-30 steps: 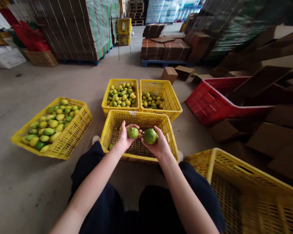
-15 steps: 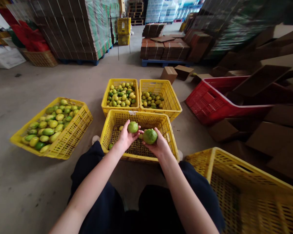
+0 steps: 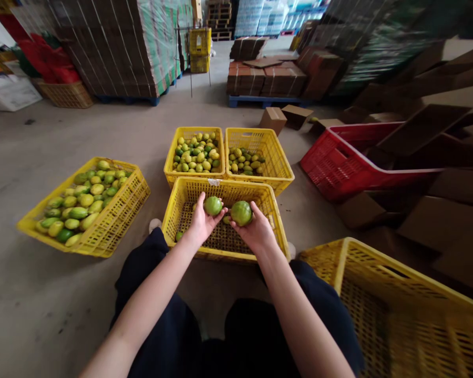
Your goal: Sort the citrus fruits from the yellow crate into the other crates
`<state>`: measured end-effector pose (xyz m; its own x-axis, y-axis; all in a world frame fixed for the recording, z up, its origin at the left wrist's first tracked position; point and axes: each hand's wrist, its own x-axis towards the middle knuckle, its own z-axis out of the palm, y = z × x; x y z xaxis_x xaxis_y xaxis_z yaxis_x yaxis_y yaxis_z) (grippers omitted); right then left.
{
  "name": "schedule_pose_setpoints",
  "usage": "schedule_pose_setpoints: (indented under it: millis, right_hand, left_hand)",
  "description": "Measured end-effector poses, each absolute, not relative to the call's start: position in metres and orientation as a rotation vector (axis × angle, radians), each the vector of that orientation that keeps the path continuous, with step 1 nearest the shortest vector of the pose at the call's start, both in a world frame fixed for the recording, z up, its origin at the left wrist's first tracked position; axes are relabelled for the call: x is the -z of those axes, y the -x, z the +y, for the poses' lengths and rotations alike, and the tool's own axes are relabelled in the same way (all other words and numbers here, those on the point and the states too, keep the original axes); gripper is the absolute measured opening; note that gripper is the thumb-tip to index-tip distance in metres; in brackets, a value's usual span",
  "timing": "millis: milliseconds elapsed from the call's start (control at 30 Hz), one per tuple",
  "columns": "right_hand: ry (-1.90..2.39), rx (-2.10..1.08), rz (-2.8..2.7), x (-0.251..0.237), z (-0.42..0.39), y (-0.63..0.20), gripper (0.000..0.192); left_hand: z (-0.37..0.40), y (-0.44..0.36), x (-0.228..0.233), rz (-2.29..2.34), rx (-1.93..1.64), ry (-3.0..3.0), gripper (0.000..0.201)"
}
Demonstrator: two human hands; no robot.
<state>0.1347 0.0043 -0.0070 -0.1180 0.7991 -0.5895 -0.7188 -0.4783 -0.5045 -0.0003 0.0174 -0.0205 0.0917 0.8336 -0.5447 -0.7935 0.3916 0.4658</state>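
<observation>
The left hand holds a green fruit at its fingertips, fingers clamped around the fruit's lower half. The right hand holds a second fruit the same way, just beside the first; the two fruits are near but apart. Both are roundish, with no clear long axis. Both hands are above the near crate, which holds only a few fruits.

Two yellow crates sit just beyond it, and a fuller crate stands to the left. All rest on the concrete floor. A red crate and cardboard lie to the right.
</observation>
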Motion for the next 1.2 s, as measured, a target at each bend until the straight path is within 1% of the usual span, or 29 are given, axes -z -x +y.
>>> schedule_pose_setpoints:
  millis: [100,133,233,300,500,567,667,733,767,833,900,933,1000,1100,1133,1200]
  right_hand:
    - [1.032,-1.803,-0.097,0.010,0.005,-0.136,0.028]
    - [1.020,-1.817,-0.099,0.011,0.005,-0.136,0.029]
    - [0.982,-1.858,-0.118,0.013,0.006,-0.136,0.035]
    - [0.993,-1.840,-0.128,0.014,0.006,-0.136,0.036]
    - [1.048,-1.723,-0.100,0.017,0.007,-0.137,0.025]
    - [1.052,-1.745,-0.094,0.014,0.006,-0.138,0.029]
    - [1.012,-1.804,-0.102,0.007,0.003,-0.138,0.036]
    - [0.989,-1.807,-0.122,0.001,0.002,-0.137,0.031]
    - [0.982,-1.797,-0.135,-0.001,0.001,-0.137,0.024]
    - [0.978,-1.787,-0.170,-0.003,0.000,-0.138,0.009]
    - [0.978,-1.812,-0.217,-0.004,0.000,-0.139,0.005]
    - [0.976,-1.836,-0.244,-0.003,-0.001,-0.139,0.007]
    - [0.959,-1.880,-0.280,-0.002,-0.001,-0.141,0.018]
    - [0.937,-1.907,-0.290,-0.001,-0.001,-0.143,0.035]
    - [0.933,-1.913,-0.300,-0.002,-0.001,-0.143,0.038]
    - [0.935,-1.926,-0.329,-0.003,0.000,-0.144,0.042]
  left_hand:
    - [0.017,0.000,0.019,0.867,-1.213,-0.110,0.019]
    - [0.017,0.000,0.020,0.873,-1.197,-0.136,0.019]
    - [0.016,0.001,0.025,0.890,-1.131,-0.189,0.039]
    - [0.016,0.002,0.027,0.897,-1.117,-0.198,0.046]
    - [0.017,0.003,0.027,0.881,-1.187,-0.216,0.034]
    - [0.017,0.003,0.026,0.863,-1.166,-0.225,0.036]
    - [0.017,0.002,0.023,0.835,-1.132,-0.208,0.044]
    - [0.016,0.001,0.020,0.805,-1.130,-0.204,0.047]
    - [0.016,0.001,0.018,0.791,-1.141,-0.210,0.044]
    - [0.014,-0.001,0.016,0.780,-1.185,-0.246,0.028]
    - [0.013,-0.003,0.016,0.785,-1.220,-0.319,0.012]
    - [0.013,-0.004,0.017,0.786,-1.224,-0.361,0.010]
    - [0.012,-0.004,0.020,0.788,-1.197,-0.420,0.018]
    - [0.013,-0.002,0.023,0.821,-1.140,-0.443,0.040]
    - [0.013,-0.002,0.024,0.847,-1.137,-0.443,0.044]
    - [0.015,-0.001,0.025,0.906,-1.150,-0.445,0.047]
